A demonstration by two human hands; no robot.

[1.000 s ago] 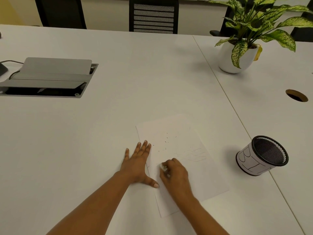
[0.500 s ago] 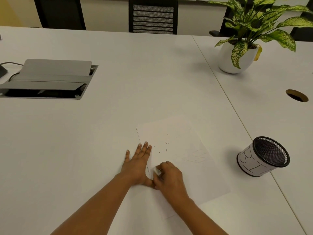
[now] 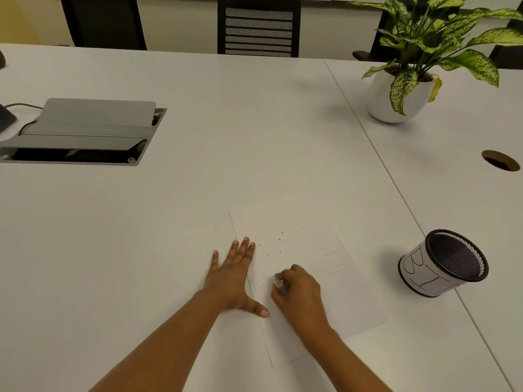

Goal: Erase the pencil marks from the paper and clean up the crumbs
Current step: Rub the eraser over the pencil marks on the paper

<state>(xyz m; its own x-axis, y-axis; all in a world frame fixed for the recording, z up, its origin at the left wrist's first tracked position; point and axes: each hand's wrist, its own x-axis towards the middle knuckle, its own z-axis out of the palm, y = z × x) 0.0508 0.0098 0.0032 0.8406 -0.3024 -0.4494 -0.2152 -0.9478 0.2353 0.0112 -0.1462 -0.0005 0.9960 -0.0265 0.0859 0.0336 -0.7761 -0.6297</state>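
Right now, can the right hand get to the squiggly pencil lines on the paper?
Probably yes. The right hand, pinching the eraser, rests on the paper close to the pencil lines, and only bare paper lies between them.

Take the white sheet of paper [image 3: 305,244] as the mark. Bare white tabletop [image 3: 127,250] spreads wide to its left and beyond its far edge. Well off to its far left sits a grey cable box with a raised lid [image 3: 82,131]. A black mesh cup with a white paper band [image 3: 441,267] stands near its right, with a bare strip between them. Well past its far right corner stands a white round pot of speckled green leaves [image 3: 396,97]. The flat left hand [image 3: 232,278] lies over the paper's left edge. The right hand [image 3: 300,295], pinching a small white eraser [image 3: 277,282], covers its near middle.
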